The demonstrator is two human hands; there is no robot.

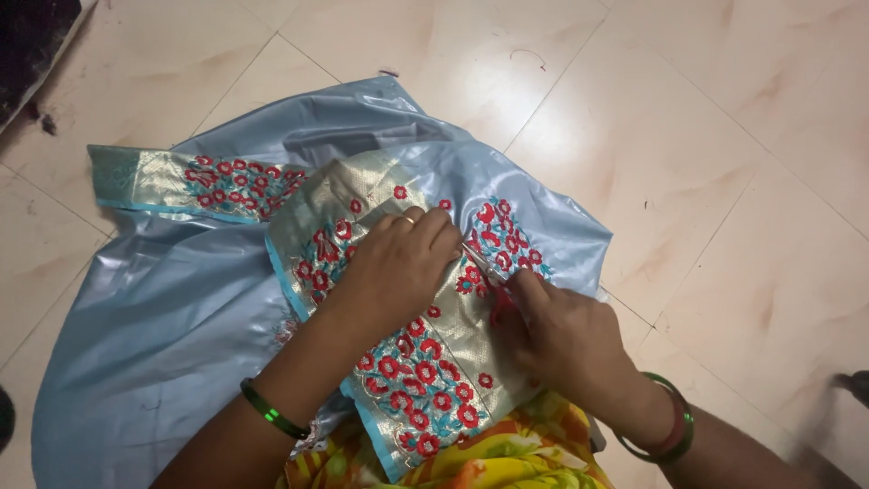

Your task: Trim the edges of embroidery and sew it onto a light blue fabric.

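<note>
Embroidered gold panel point(425, 344) with red flowers lies on pale blue satin cloth point(163, 308), spread over a beige tiled floor point(688, 136). Left hand point(398, 263) presses flat, fingers curled, on the panel; right hand point(561, 340) pinches small red-handled scissors point(489, 276) at the panel's edge.

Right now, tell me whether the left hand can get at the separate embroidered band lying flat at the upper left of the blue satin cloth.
Probably yes: the left hand rests on the embroidered piece, and only open light-blue satin cloth lies between it and the floral band.
</note>
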